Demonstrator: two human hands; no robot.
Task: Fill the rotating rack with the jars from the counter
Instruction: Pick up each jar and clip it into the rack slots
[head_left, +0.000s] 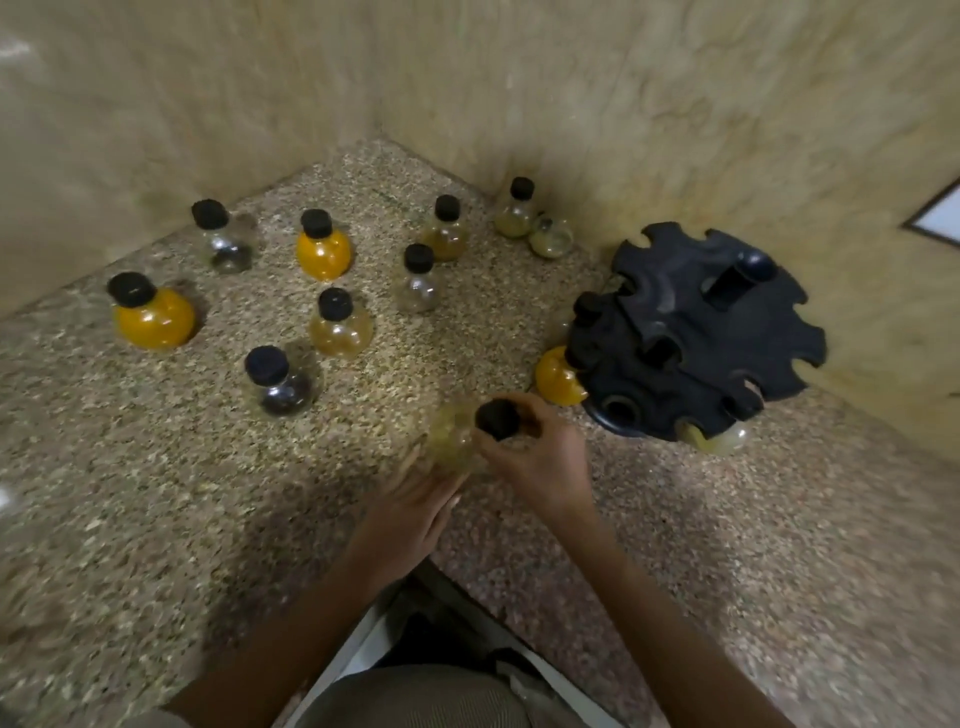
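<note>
Speckled granite counter (156, 519) is filling most of the view, with beige walls (623, 78) meeting in a corner just behind and left of the rack. Black rotating rack (696, 332) is sitting on the counter close to the wall. An orange racked jar (558, 376) is hanging at the rack's left edge, and a pale racked jar (719, 439) is sitting at the rack's near edge. Right hand (540, 457) is hovering just left of the rack's near edge, with fingers and thumb curling round the black cap (497, 418) of the held jar (454, 441), which is pale yellow and blurred. Left hand (410, 514) is reaching in below that jar, a bit further from the rack, with fingers lying mostly straight at the jar's underside. It is motion-blurred, so actual contact is unclear. Loose jars are standing across the counter left of the rack. The big orange jar (153, 317) is sitting furthest from the rack, then the clear jar (228, 244), small orange jar (323, 252), dark-filled jar (283, 389), amber jar (340, 327), grey jar (418, 288) and brown jar (444, 234). The greenish jar (514, 215) is standing closest to the rack, touching a tipped jar (550, 236) that seems to be lying on its side.
</note>
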